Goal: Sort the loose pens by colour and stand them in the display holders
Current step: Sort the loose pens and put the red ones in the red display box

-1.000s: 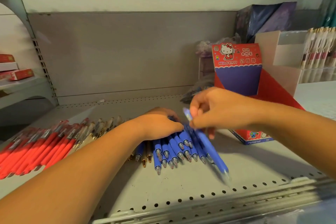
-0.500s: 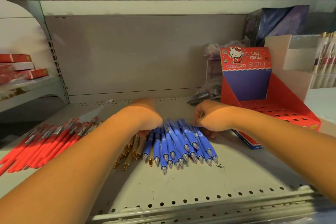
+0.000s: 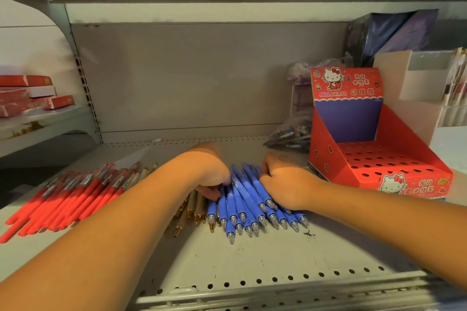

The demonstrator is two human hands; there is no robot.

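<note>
A bunch of blue pens (image 3: 241, 206) lies fanned on the grey shelf (image 3: 252, 260), tips toward me. My left hand (image 3: 211, 171) curls against the bunch's left side, fingers tucked under the upper ends. My right hand (image 3: 280, 183) lies over the right side, fingers wrapped on the pens' upper ends. Several tan pens with gold tips (image 3: 194, 209) lie just left of the blue ones, partly under my left wrist. A heap of red pens (image 3: 68, 197) sits at the far left. The red Hello Kitty display holder (image 3: 379, 169) stands at the right, its holes empty.
A clear bag of dark pens (image 3: 290, 136) lies behind the holder. A beige display box (image 3: 414, 88) with pens stands at the far right. Red and white boxes (image 3: 32, 98) are stacked on the neighbouring left shelf. The shelf's perforated front lip (image 3: 252, 285) runs along the near edge.
A second ago my right hand held a single blue pen above the pile. That pen now lies with the others, and both hands have closed in on the bunch from either side.
</note>
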